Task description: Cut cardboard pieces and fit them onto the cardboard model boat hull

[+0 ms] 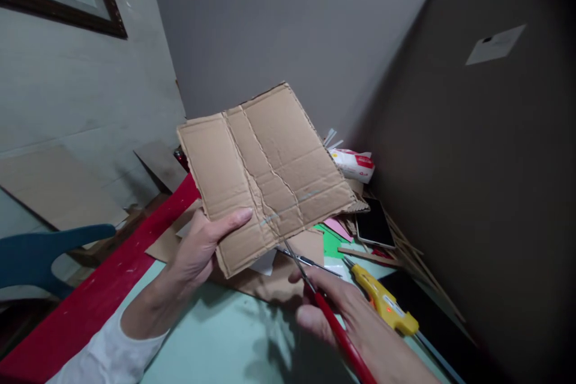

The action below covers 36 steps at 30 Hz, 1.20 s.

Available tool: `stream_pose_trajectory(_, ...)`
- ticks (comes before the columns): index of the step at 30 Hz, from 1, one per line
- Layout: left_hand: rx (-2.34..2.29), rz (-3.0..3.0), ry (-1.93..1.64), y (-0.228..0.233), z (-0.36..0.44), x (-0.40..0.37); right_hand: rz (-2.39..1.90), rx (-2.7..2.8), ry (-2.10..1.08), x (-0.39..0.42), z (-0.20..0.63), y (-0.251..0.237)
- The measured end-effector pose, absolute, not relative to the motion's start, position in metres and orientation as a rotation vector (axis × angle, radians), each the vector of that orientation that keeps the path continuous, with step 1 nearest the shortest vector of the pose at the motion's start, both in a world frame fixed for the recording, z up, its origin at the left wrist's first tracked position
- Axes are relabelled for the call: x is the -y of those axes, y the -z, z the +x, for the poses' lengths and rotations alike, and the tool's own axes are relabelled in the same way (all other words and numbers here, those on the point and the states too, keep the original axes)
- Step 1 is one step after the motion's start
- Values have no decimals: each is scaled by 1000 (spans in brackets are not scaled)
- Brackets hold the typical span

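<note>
My left hand (202, 249) holds up a creased brown cardboard sheet (265, 168) by its lower left edge, thumb on the front face. My right hand (348, 315) grips red-handled scissors (315, 288). Their blades are parted and the tips sit at the sheet's lower edge, near a crease. The sheet is lifted off the table and tilted toward me.
A yellow glue gun (382, 300) lies just right of my right hand. A dark phone (374, 223), coloured paper scraps (330, 239), wooden sticks and a white packet (355, 163) lie behind. Grey boards (288, 30) wall the pale green table (216, 336); a blue chair (40, 252) stands left.
</note>
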<state>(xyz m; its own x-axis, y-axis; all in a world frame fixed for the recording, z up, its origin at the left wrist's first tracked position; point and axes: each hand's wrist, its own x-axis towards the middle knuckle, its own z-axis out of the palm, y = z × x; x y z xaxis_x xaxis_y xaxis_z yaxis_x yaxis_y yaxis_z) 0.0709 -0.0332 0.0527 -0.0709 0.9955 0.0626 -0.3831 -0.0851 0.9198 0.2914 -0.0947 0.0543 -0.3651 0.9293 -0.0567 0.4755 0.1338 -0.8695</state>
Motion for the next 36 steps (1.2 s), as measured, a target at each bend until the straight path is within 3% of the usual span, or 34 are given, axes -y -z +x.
stream_pose_trajectory(24, -919, 976, -1377, -47, 78, 45, -1258, 1907, -1243, 77, 285, -56)
stream_pose_trajectory(36, -964, 841, -1404, -43, 82, 40, -1221, 1989, -1034, 74, 275, -33)
